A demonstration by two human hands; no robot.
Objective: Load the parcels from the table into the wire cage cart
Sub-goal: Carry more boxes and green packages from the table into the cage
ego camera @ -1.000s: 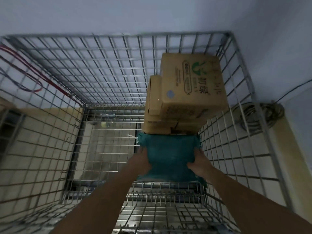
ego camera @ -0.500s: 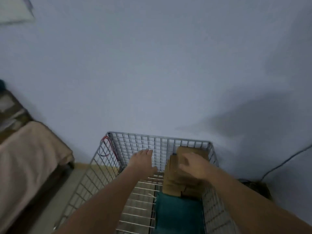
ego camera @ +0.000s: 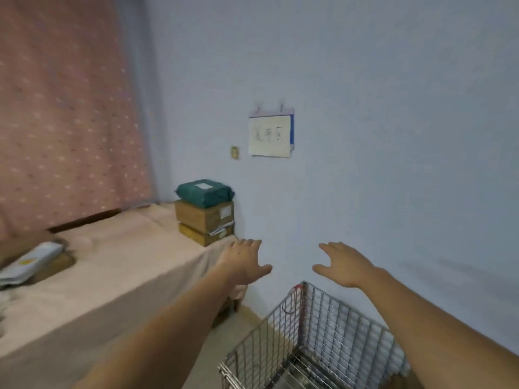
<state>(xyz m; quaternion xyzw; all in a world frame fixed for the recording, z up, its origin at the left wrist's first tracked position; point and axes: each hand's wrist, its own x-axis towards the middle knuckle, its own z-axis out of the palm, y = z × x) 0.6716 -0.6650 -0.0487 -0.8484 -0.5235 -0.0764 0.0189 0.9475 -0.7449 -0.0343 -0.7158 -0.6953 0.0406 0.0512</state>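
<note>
A stack of parcels stands at the table's far corner by the wall: a green bagged parcel [ego camera: 205, 192] on top, a brown carton [ego camera: 203, 216] under it, and a flatter brown carton [ego camera: 205, 235] at the bottom. The table [ego camera: 112, 276] wears a beige cloth. My left hand [ego camera: 243, 262] hovers open just past the table's near corner, below the stack. My right hand [ego camera: 344, 263] is open too, held in the air above the wire cage cart [ego camera: 295, 332]. Only the cart's upper corner shows at the bottom right; its contents are out of frame.
A flat white and grey mailer [ego camera: 31, 262] lies on a brown parcel at the table's left edge. A pink patterned curtain [ego camera: 64, 108] hangs behind. A paper sign [ego camera: 270, 136] is pinned to the pale blue wall. A red cord [ego camera: 293, 297] hangs on the cart's rim.
Both hands let go of the green parcel inside the cart and rose out empty. The view swung up and left from the cart's interior to the table and its stack.
</note>
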